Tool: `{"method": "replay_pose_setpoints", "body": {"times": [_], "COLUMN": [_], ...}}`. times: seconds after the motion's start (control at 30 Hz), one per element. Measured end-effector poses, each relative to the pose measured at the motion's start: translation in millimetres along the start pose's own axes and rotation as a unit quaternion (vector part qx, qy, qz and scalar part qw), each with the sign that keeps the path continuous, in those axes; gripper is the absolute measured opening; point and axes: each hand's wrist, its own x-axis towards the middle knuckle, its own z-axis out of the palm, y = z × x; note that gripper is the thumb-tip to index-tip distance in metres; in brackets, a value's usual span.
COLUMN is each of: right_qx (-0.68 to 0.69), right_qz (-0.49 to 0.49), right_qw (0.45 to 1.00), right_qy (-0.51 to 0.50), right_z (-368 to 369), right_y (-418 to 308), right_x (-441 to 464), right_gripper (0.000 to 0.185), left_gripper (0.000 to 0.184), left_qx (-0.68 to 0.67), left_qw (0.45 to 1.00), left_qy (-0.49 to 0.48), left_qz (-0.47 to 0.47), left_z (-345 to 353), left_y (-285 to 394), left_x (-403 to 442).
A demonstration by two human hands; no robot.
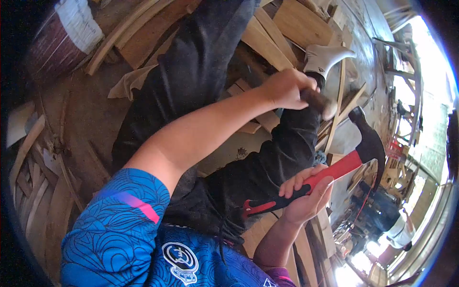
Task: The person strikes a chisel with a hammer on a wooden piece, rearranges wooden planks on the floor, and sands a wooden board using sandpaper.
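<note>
My left hand (289,88) is closed round a short brown, rounded object (320,103) with a paler end, blurred, above my trousered lower leg. My right hand (306,196) grips a claw hammer (334,170) by its red and black handle. The hammer's dark head is at the upper right of the handle, and the handle's butt lies over my dark trousers (258,167). Fingers of my right hand wrap the grip from both sides. The hammer and the brown object are apart.
Wooden boards (267,43) and offcuts lie around my legs. My foot in a white sock (325,57) is at the top. Curved wood pieces (33,191) are piled at the left, near a maroon and white sack (62,43). Another person (399,232) is at the far right.
</note>
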Motion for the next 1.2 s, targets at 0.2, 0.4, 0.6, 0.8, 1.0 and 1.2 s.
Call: {"method": "replay_pose_setpoints", "body": {"times": [0.2,0.4,0.6,0.8,1.0,1.2], "right_qx": [0.001,-0.023,-0.035,-0.068,-0.083,-0.128], "right_qz": [0.021,0.015,-0.027,-0.034,-0.008,-0.023], "right_qw": [1.0,1.0,0.999,0.997,0.994,0.991], "right_qy": [-0.015,-0.013,-0.027,-0.032,-0.064,-0.027], "right_z": [-8,2,5,-1,-2,0], "right_y": [3,-2,-7,-5,-8,-2], "right_x": [-2,0,10,10,15,18], "right_gripper": [0.047,0.048,0.049,0.044,0.034,0.035], "left_gripper": [0.017,0.027,0.034,0.03,0.027,0.028], "left_qx": [0.115,0.143,0.131,0.113,0.084,0.079], "left_qw": [0.993,0.989,0.991,0.992,0.996,0.996], "left_qy": [-0.029,-0.021,-0.038,-0.036,-0.025,-0.022], "left_qz": [0.013,-0.015,-0.007,0.032,0.027,0.043], "left_z": [4,-1,-1,0,6,13], "left_y": [-17,-27,-29,-25,-21,-30], "left_x": [-10,-12,-12,-18,-13,-14]}}
